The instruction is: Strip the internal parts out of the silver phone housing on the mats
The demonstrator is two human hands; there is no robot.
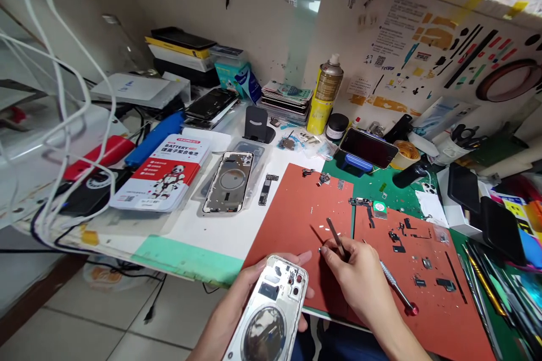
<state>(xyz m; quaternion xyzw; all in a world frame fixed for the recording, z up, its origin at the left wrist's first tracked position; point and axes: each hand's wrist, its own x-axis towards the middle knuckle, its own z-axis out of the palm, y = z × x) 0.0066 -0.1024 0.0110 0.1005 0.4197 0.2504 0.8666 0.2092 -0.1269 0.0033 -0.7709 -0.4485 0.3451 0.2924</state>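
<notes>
My left hand (237, 299) is wrapped around a white phone back housing (271, 316), tilted toward me over the table's front edge. The housing's inner side faces up, with camera holes at one corner and a round shiny charging coil in the middle. Over the red mat (292, 214), my right hand (359, 271) is closed on a slim dark metal tool (334, 234) that looks like tweezers. A tiny bit shows by its thumb and fingertip, too small to name. Beside this hand a screwdriver (398, 287) with a red cap lies on the mat.
Small phone parts (398, 242) lie across the mat's right half. Leftward are a second phone housing (228, 183), a logic board (267, 189) and a battery box (163, 172). A phone on a stand (366, 149), a spray can (325, 93), pointed tools (486, 276) and white cables (63, 101) surround the mat.
</notes>
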